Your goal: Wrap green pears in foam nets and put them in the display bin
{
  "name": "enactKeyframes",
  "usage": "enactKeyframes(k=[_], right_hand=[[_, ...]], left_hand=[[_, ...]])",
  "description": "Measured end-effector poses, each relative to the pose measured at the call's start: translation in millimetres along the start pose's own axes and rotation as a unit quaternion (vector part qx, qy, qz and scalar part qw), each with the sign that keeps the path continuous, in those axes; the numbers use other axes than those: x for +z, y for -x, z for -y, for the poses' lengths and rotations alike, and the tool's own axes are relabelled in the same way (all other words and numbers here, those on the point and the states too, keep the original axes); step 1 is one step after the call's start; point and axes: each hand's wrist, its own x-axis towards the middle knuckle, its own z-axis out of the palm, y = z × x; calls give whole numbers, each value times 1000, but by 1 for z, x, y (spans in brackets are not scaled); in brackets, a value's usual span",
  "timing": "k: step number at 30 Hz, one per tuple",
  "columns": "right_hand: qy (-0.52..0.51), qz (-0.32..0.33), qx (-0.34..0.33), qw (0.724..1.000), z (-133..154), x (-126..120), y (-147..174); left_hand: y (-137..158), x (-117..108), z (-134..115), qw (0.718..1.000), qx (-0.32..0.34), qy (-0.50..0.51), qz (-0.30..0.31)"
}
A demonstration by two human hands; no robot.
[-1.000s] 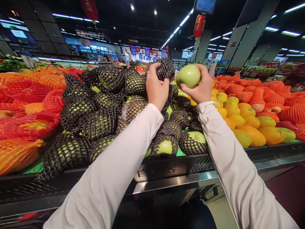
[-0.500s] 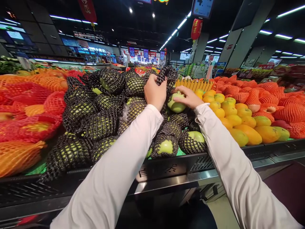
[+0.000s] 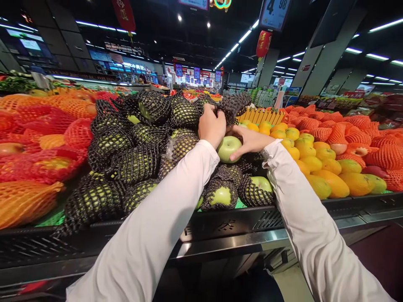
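A bare green apple (image 3: 229, 149) shows its dimpled end towards me, low between my hands. My right hand (image 3: 250, 137) reaches in from the right, thumb across the front of the apple and fingers behind it. My left hand (image 3: 213, 125) is closed on a black foam net sleeve (image 3: 234, 105), bunched above the apple; its fingertips are partly hidden. Around and below lie several green apples in black nets, such as a netted apple (image 3: 220, 195) near the front edge.
Yellow-orange mangoes (image 3: 330, 182) lie to the right, with fruit in orange foam nets (image 3: 390, 147) beyond. Red and orange netted fruit (image 3: 47, 163) is piled at left. A black crate edge (image 3: 226, 218) runs along the front. A small yellow fence (image 3: 262, 116) stands behind.
The black net sleeve has shifted right and spread out above the apple. The apple sits a little lower, with its dimpled end now facing me. The camera view has shifted slightly.
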Motion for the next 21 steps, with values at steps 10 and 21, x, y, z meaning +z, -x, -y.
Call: enactKeyframes(k=[10,21], right_hand=[[-247,-80,19,965,-19,-3,0],[-367,-220,32,903,-15,2,-7]], left_hand=[[8,-5,-15,998,60,7,29],[10,-4,-20,993,-27,68,92]])
